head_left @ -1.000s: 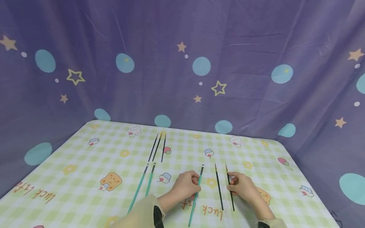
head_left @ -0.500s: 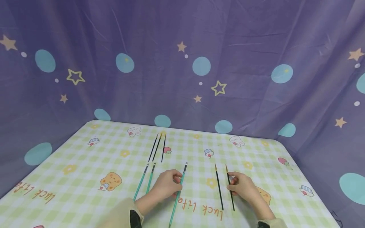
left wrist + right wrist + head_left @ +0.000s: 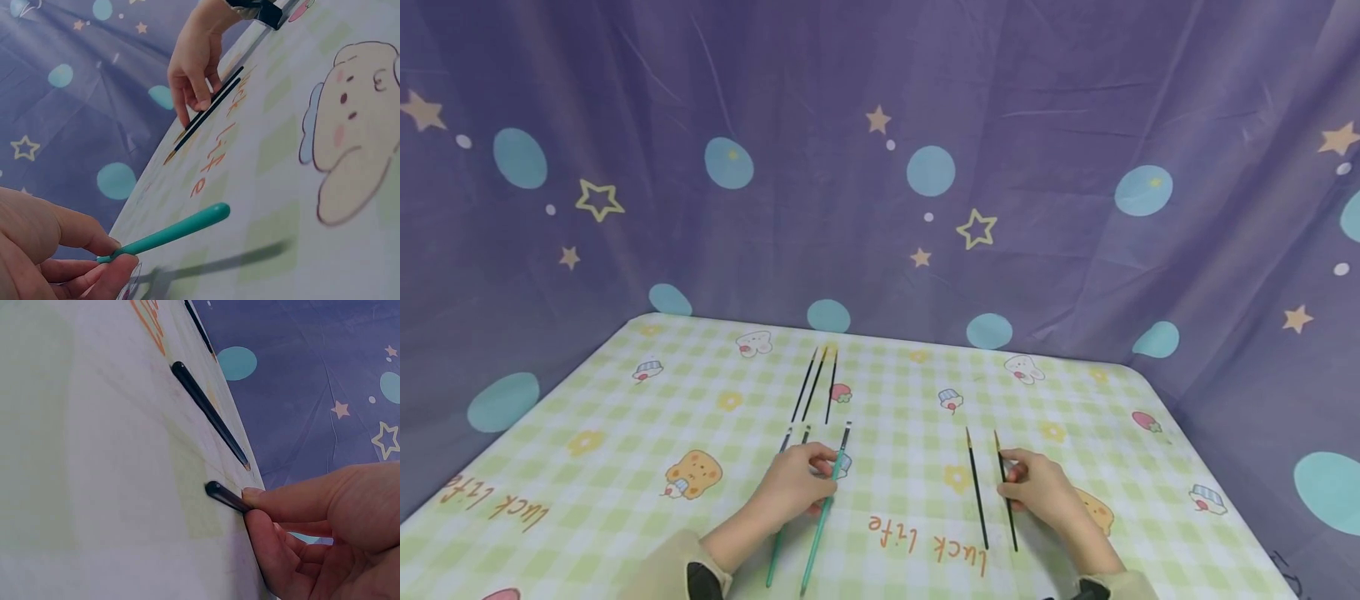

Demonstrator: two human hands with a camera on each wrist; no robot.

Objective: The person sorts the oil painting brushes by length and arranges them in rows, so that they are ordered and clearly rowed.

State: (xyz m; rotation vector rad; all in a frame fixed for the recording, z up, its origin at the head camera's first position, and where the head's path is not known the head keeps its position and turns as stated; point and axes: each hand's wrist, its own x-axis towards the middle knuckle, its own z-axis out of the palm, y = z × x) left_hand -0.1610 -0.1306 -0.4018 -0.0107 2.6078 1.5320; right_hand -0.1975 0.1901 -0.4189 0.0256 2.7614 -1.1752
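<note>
My left hand (image 3: 792, 485) pinches a teal paintbrush (image 3: 817, 542) between thumb and fingers. In the left wrist view its teal handle (image 3: 178, 230) is raised off the cloth, casting a shadow. Two other teal paintbrushes, one with its tip (image 3: 787, 437) showing, lie partly hidden under that hand. Near the right side, my right hand (image 3: 1039, 490) pinches a black paintbrush (image 3: 1011, 527) close to its bristle end. A second black paintbrush (image 3: 977, 492) lies just left of it, roughly parallel, untouched.
Three thin black paintbrushes (image 3: 814, 385) lie side by side farther back, left of centre. A green-checked cloth (image 3: 910, 467) with printed cartoons covers the table. Behind the table hangs a purple curtain (image 3: 820, 208) with stars and dots.
My left hand has carried the teal paintbrush leftward, from near the black brushes to beside the other teal ones. The right hand stays in place, still pinching its brush.
</note>
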